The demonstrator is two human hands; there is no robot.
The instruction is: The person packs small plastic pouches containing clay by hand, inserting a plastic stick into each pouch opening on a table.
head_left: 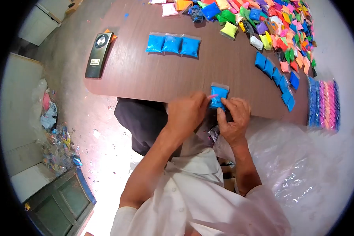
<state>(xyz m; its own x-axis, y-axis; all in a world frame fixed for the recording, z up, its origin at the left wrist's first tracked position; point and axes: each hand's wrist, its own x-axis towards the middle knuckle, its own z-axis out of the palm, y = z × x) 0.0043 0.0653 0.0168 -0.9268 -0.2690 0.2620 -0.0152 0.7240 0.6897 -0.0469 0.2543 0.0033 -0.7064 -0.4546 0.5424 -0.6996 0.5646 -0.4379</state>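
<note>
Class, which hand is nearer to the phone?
Left. The left hand is below and right of the phone in view; the right hand is farther right.

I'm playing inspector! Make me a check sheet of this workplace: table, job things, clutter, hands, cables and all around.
Surface: brown table.
Job's things: blue packet near the table edge; three blue packets together; slanting row of blue packets.
Clutter: colourful packet heap; phone.
Hands: left hand blurred, pink bit beside it; right hand touching the blue packet.
Cables: nothing seen.
Surroundings: see-through plastic at right; scraps at left.
</note>
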